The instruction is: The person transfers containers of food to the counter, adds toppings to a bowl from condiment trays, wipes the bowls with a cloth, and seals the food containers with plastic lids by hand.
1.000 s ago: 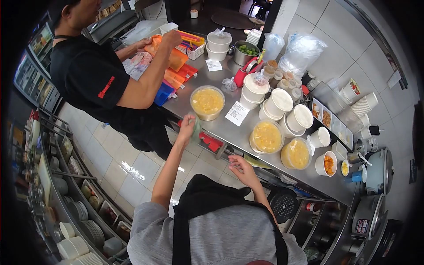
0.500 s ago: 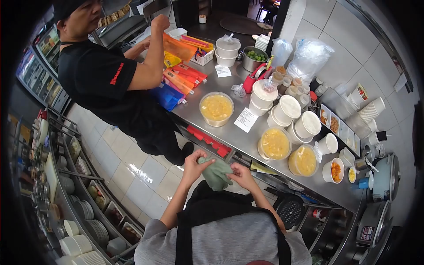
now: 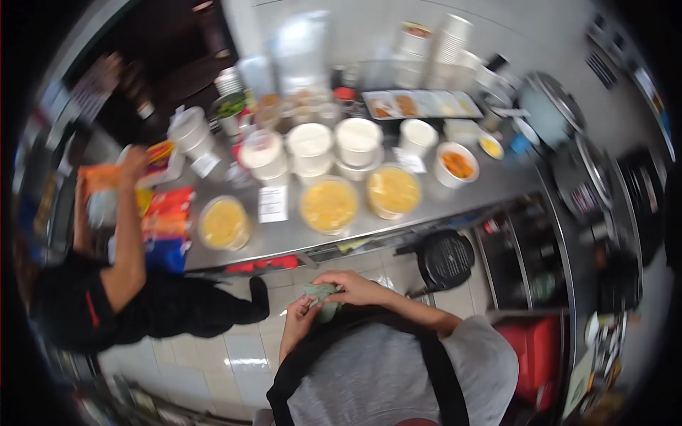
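In front of my chest, both hands are on a crumpled grey-green cloth [image 3: 323, 295], which looks soft and thin. My left hand [image 3: 301, 317] pinches its lower left part. My right hand [image 3: 349, 287] is closed over its upper right side, and the two hands nearly touch. Folds of the cloth are partly hidden by my fingers. Beyond my hands, on the steel counter [image 3: 284, 241], stand a left tub of yellow soup [image 3: 224, 223], a middle tub of the same soup [image 3: 329, 204] and a right one [image 3: 393, 190].
Lidded white bowls [image 3: 310, 149] stand behind the tubs, with a paper slip [image 3: 273, 204] between. An orange-filled bowl [image 3: 456, 165] is farther right. A co-worker in black [image 3: 78, 298] handles an orange bag [image 3: 99, 176] at left. A black stool [image 3: 445, 259] stands under the counter edge.
My view has swung right toward the counter. The cloth was spread between my separated hands; now it is bunched and my hands are close together.
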{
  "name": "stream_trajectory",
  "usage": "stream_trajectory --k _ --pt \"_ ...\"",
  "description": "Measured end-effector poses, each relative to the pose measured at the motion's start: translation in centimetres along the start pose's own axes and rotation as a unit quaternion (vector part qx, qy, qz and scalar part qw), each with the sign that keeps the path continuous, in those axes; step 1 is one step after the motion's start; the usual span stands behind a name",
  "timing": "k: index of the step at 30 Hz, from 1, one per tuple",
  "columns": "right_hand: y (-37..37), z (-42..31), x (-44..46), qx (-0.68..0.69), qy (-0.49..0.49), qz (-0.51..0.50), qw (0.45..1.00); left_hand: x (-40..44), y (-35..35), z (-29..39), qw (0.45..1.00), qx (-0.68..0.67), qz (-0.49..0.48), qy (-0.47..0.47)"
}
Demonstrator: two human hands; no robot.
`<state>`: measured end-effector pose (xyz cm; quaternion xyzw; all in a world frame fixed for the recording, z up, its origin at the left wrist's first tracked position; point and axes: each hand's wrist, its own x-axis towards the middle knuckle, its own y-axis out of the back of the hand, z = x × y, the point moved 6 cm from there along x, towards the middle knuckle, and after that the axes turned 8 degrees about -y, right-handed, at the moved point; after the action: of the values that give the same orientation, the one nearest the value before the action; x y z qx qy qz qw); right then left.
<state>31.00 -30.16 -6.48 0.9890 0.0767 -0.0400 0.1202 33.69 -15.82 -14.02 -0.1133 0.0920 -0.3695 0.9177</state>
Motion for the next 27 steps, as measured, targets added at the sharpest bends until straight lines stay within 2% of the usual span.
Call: stream_trajectory --k 2,3,4,7,10,12,14,15,17,18,20,22,23,24,25,26,27 --pt "2.7 0.8 -1.4 -0.011 0.007 -0.021 1.0 0.8 -2.8 0.5 0.995 0.034 -0.085 0.028" --pt "4.2 1.4 -2.5 -0.005 -0.022 -0.013 1.0 1.4 -4.6 1.0 0.99 0.074 -0.118 0.027" --pt "5.4 2.1 -3.8 -0.012 -0.047 0.007 0.999 1.8 -6.2 1.6 0.983 0.113 -0.145 0.023" --pt "11.7 3.1 -8.0 -0.034 -0.099 0.09 0.99 3.5 -10.5 3.6 0.97 0.117 -0.214 0.003" --pt "19.5 5.6 -14.1 0.014 -0.116 0.25 0.961 5.2 -10.3 2.1 0.967 0.158 -0.198 0.002" --pt "24.8 4.2 -18.0 0.027 -0.112 0.339 0.934 5.6 -9.9 1.5 0.971 0.17 -0.166 0.019" --pt "30.1 2.8 -21.8 -0.023 -0.145 0.459 0.876 6.3 -9.4 0.7 0.983 0.14 -0.115 0.03" --pt "32.9 3.3 -23.6 -0.073 -0.125 0.51 0.848 6.7 -9.0 -0.1 0.977 0.177 -0.116 0.003" --pt "37.8 4.1 -25.3 -0.067 -0.086 0.575 0.811 7.1 -9.3 0.2 0.963 0.246 -0.102 0.024" --pt "40.6 5.0 -25.5 -0.126 -0.058 0.591 0.794 7.1 -9.3 0.1 0.956 0.278 -0.085 0.04" --pt "46.1 9.3 -26.4 -0.16 -0.016 0.614 0.772 6.8 -7.4 -4.1 0.95 0.304 -0.073 0.009" --pt "50.8 14.6 -26.3 -0.336 -0.154 0.585 0.721 5.1 -3.4 -10.6 0.911 0.41 -0.016 0.052" --pt "51.3 15.4 -25.0 -0.308 -0.267 0.51 0.758 3.6 -2.5 -12.9 0.885 0.458 0.002 0.081" --pt "53.9 18.9 -24.7 -0.43 -0.239 0.512 0.704 1.5 -1.9 -14.1 0.834 0.522 0.005 0.18" --pt "51.1 14.3 -22.7 -0.408 -0.321 0.549 0.655 -1.1 -1.0 -15.3 0.77 0.573 0.001 0.28" --pt "48.4 9.7 -20.3 -0.372 -0.28 0.578 0.67 -3.6 -0.4 -16.5 0.772 0.56 0.032 0.298" --pt "47.3 8.2 -17.4 -0.384 -0.162 0.574 0.704 -7.2 0.0 -18.4 0.771 0.547 0.054 0.32"
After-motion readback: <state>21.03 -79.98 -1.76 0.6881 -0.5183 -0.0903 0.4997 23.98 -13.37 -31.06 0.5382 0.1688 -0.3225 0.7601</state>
